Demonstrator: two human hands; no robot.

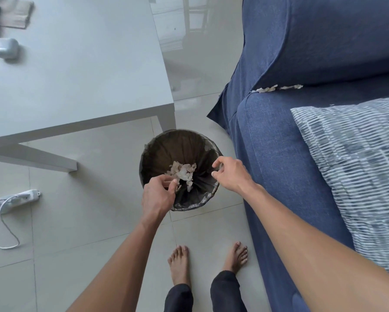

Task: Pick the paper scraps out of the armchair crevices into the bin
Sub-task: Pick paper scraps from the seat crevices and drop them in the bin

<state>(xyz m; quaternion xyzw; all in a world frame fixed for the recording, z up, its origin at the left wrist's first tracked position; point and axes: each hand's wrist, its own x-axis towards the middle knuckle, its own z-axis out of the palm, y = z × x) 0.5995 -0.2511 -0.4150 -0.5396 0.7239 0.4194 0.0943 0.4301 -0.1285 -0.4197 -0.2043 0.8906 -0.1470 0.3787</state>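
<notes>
A round bin point(150, 152) with a dark liner stands on the floor between the table and the blue armchair point(279, 154). White paper scraps point(183, 172) lie inside it. My left hand point(158, 194) hovers over the bin's near rim, its fingers pinched on a small scrap. My right hand point(230, 174) is over the bin's right rim, fingers curled and apart, with nothing clearly in them. More paper scraps point(277, 88) sit in the crevice between the armchair's seat and its back cushion.
A grey table point(76, 75) stands at the left with an earbud case point(6, 47) on it. A white power strip point(13, 200) with a cable lies on the tiled floor. A striped cushion point(355, 167) rests on the seat. My bare feet point(207, 260) stand below the bin.
</notes>
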